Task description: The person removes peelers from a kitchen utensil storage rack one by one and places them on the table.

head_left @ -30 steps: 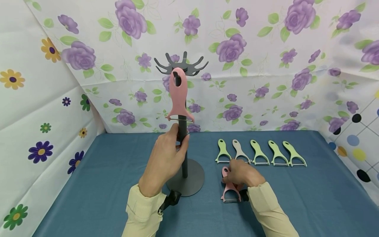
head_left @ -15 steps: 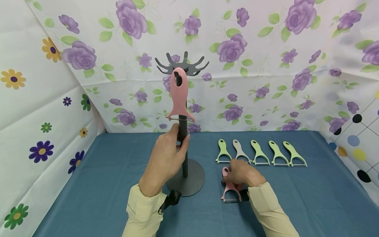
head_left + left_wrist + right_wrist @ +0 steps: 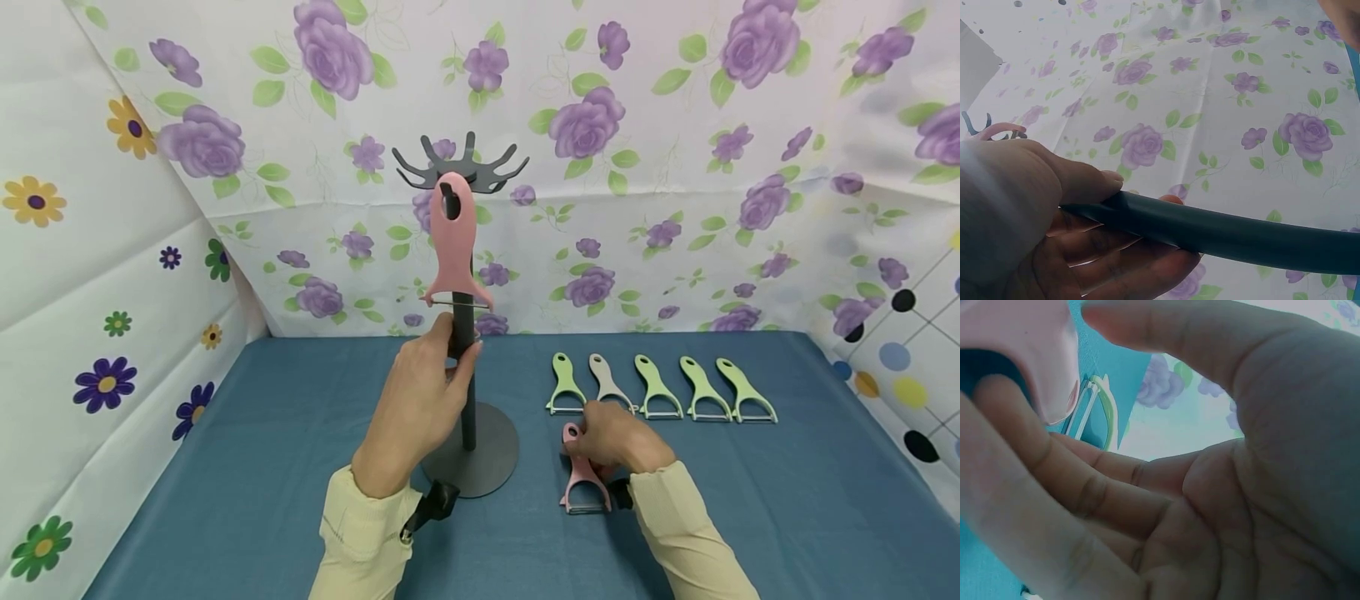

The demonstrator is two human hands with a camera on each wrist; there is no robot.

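A dark grey hook stand (image 3: 491,454) stands upright, its round base on the table. My left hand (image 3: 416,400) grips its pole; in the left wrist view, thumb and fingers lie round the dark pole (image 3: 1260,240). One pink peeler (image 3: 453,250) hangs by its handle hole from a front hook, blade end down. To the right of the base, my right hand (image 3: 618,437) holds a second pink peeler (image 3: 581,475) at its handle, the blade end towards me. The right wrist view shows part of this pink peeler (image 3: 1047,356) beside the thumb tip and fingers.
Behind the right hand lies a row of peelers, several green ones (image 3: 656,387) and one pale pinkish peeler (image 3: 606,379). A blue cloth (image 3: 300,433) covers the table. Flowered sheets (image 3: 675,275) rise at the back and sides.
Almost nothing differs. Both hands keep their places, and the hanging peeler stays on its hook.
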